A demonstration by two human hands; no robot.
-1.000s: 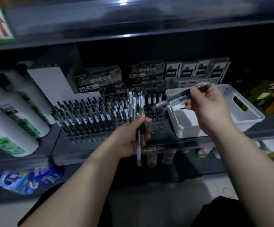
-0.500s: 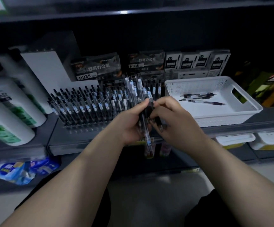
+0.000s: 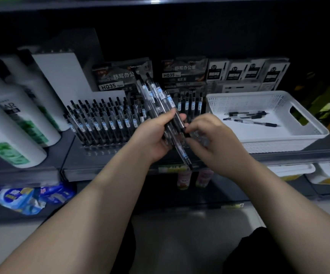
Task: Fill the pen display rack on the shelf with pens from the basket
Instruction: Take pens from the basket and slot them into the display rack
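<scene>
My left hand grips a bundle of clear black-tipped pens that slants up to the left in front of the pen display rack. The rack stands on the shelf and is packed with upright pens on its left and middle. My right hand is just right of the bundle, its fingertips pinching one pen near the bundle's lower part. The white perforated basket sits to the right on the same shelf with a few loose pens lying in it.
Large white bottles stand left of the rack. Pen boxes marked HQ35 and small white packs line the back of the shelf. The shelf's front edge runs below my hands. Blue packets lie on the lower shelf.
My right hand came from above the basket with pens to the bundle in my left hand and added them. The bundle has since tilted up and to the left.
</scene>
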